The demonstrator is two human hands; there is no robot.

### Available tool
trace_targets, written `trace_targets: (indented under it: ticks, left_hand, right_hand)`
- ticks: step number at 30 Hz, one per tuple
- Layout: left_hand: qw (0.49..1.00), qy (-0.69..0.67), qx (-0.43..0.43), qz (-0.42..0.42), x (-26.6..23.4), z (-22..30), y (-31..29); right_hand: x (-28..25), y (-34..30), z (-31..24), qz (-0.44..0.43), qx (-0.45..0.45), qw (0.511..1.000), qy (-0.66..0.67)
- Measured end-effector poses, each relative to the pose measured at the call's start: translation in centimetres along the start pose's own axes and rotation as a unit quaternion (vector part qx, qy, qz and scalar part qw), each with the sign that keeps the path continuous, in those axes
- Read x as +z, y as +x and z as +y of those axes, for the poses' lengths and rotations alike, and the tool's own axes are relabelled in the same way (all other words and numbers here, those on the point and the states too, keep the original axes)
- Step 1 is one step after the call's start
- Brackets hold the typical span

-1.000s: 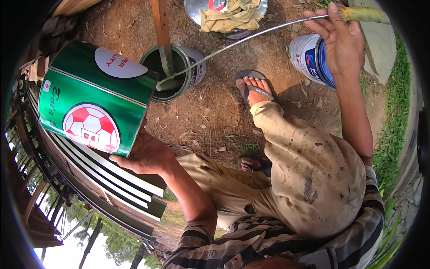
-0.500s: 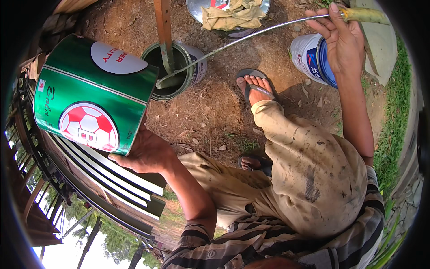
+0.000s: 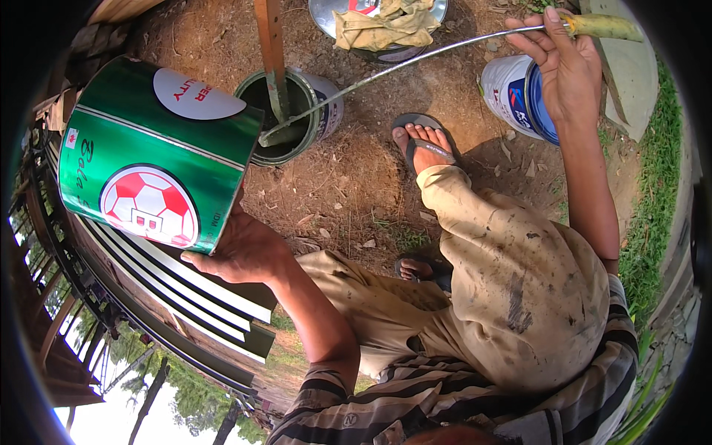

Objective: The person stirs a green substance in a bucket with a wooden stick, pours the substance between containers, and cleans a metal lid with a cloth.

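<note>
Seen from above, a person crouches on bare brown dirt, knees bent in stained tan trousers [image 3: 519,297], one foot in a dark flip-flop [image 3: 423,141] stretched forward. The left hand [image 3: 237,248] supports a large green paint can [image 3: 159,167] from below and behind, palm under its base and fingers wrapped around the lower rim in a firm grip; the can bears a red-and-white football emblem and a white oval label. Compared with a second ago, the can has tipped a little further and moved closer to the small open tin [image 3: 293,111] standing on the ground, so its mouth now sits just beside that tin's rim. This suggests a pour from the big can into the small tin is about to start or is just starting, though no stream of paint can be made out. The right hand [image 3: 564,63] is raised at the far right, fingers closed around the yellowish handle of a long thin metal rod [image 3: 415,63]; the rod slopes down to the left and its far end rests inside the small tin, much as it did a second ago. A wooden stick [image 3: 271,52] stands upright in the same tin. Beside the right hand sits a white and blue paint bucket [image 3: 519,93]. Farther away, a crumpled tan rag [image 3: 386,26] lies on a round metal lid [image 3: 437,11]. Grass [image 3: 645,215] edges the right side.
</note>
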State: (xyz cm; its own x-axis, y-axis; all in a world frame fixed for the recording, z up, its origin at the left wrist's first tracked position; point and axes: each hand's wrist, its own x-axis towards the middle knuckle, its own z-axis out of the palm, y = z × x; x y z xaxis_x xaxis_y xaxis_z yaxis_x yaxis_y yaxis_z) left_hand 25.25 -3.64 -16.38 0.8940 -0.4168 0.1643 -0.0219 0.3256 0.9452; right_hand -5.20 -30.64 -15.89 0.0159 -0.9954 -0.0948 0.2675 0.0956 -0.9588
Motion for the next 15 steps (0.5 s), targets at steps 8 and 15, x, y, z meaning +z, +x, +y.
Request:
trace_targets:
  ticks: [8,15]
  left_hand:
    - [1.0,0.009,0.005,0.008,0.54,0.38,-0.24]
    - [0.998,-0.027,0.017,0.06,0.63,0.17,-0.08]
  right_hand:
    - [0.35,0.04,-0.22,0.002,-0.005,1.0,-0.012]
    - [0.32,0.06,-0.13,0.006,0.001,1.0,-0.014]
